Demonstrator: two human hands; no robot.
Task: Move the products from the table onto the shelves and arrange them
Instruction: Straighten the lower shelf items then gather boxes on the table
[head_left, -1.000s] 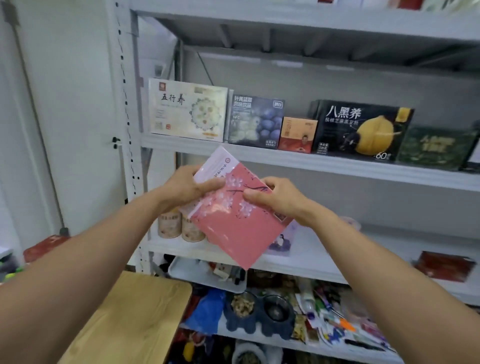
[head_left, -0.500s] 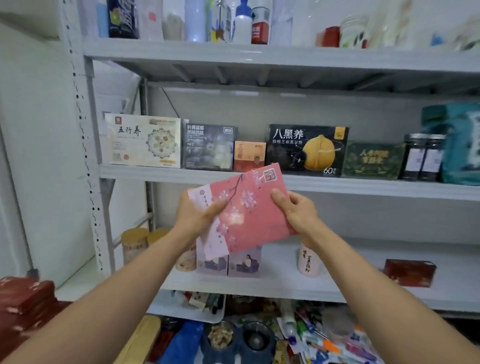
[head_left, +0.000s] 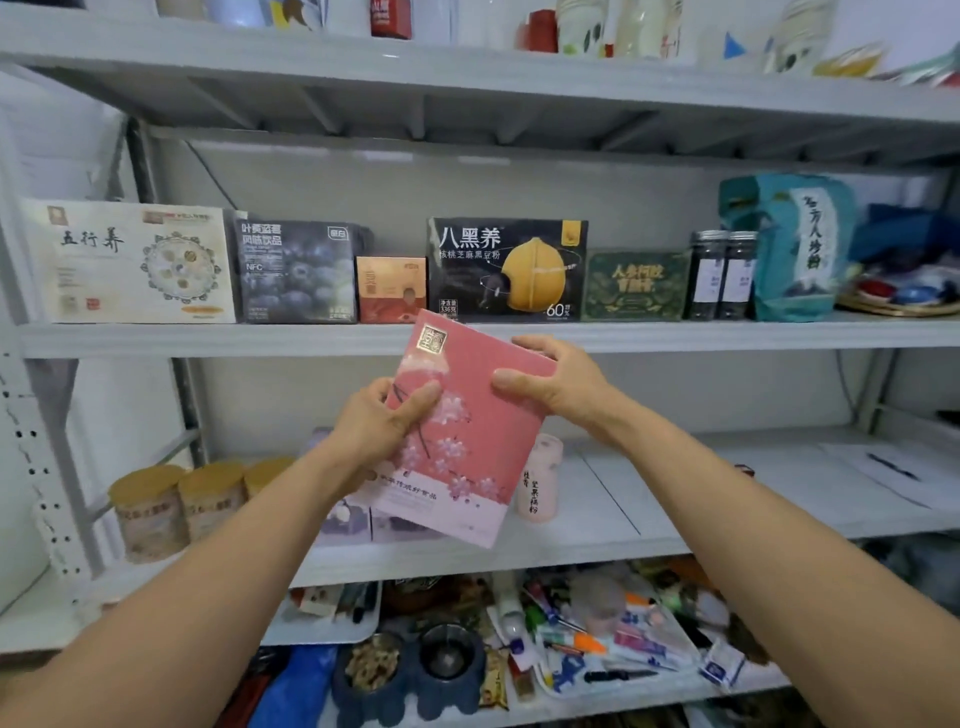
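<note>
Fingers (head_left: 415, 401) on pink blossom-printed box (head_left: 464, 364)

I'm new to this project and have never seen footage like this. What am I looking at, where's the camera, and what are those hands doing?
No machine here: a person works with bare hands, and a wide-angle camera worn on the head looks forward and down, so both arms reach in from below. The left hand and right hand together hold a pink box with blossom print in front of a grey shelf rack. The middle shelf carries a row of boxes, among them a black box, and two dark jars. The lower shelf has yellow-lidded jars at its left.
</note>
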